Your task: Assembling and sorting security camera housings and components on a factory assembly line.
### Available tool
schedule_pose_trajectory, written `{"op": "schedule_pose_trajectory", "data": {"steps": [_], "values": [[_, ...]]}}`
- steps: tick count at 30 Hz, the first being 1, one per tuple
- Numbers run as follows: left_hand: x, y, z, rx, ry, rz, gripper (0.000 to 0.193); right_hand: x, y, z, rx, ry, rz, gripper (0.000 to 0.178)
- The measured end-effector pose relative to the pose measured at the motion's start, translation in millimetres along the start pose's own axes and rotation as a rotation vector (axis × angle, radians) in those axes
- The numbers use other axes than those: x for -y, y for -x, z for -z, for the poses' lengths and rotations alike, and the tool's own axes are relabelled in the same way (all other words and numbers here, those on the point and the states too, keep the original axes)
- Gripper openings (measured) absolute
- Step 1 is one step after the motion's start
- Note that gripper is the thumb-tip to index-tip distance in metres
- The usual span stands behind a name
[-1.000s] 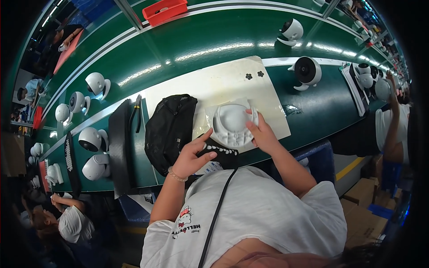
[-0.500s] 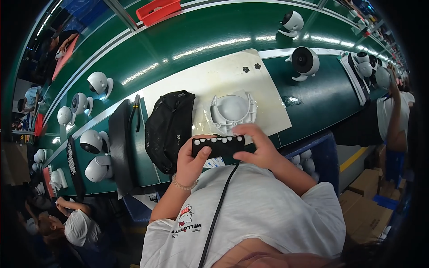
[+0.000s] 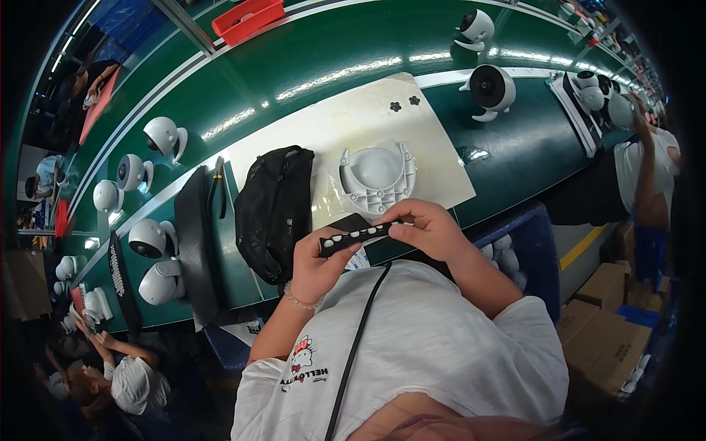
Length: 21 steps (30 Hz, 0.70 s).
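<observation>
A narrow black strip (image 3: 358, 235) with a row of white round pads is held in front of my body, above the table's near edge. My left hand (image 3: 318, 259) is closed on its left end. Its right end is pinched between the thumb and fingers of my right hand (image 3: 426, 229). Just beyond lies a white plastic camera housing (image 3: 397, 192) with a rounded dome and two prongs, on a cream mat (image 3: 441, 165). To its left rests a black mesh bag (image 3: 268, 213). Two small black flower-shaped pieces (image 3: 396, 106) sit farther back on the mat.
Pliers (image 3: 216, 192) and a long black panel (image 3: 197, 253) lie at the left. Several white cameras (image 3: 493, 90) stand along the green bench. A red tray (image 3: 246, 20) is at the far side, a blue bin (image 3: 540, 242) at my right. Co-workers sit left and right.
The black strip has tilted, its right end rising, and its padded face now looks narrower. My right fingers have closed in on its right end. The view has shifted slightly.
</observation>
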<state>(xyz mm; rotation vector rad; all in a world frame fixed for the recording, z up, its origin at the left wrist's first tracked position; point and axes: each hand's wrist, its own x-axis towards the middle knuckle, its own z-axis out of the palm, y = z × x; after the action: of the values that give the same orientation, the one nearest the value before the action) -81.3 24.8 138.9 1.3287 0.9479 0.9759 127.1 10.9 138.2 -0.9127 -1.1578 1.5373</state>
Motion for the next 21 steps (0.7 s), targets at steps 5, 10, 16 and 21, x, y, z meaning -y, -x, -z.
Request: {"op": "schedule_pose_trajectory", "data": {"steps": [5,10,16,21], "values": [[2.6,0.1,0.4,-0.014,-0.144,-0.017,0.013,18.3,-3.6,-2.0,-0.017,0.601,0.183,0.017],[-2.4,-0.8,-1.2,-0.042,-0.135,0.047,0.014,8.5,-5.1,-6.5,-0.178,0.707,0.662,0.026],[-2.4,-1.5,-5.4,-0.049,-0.217,-0.008,0.017,1.3,-9.7,-11.1,-0.19,0.945,0.762,0.025],[-1.3,-2.5,-6.7,-0.067,-0.166,0.08,0.018,-6.3,-5.5,-7.0,-0.183,0.853,0.813,0.031]]}}
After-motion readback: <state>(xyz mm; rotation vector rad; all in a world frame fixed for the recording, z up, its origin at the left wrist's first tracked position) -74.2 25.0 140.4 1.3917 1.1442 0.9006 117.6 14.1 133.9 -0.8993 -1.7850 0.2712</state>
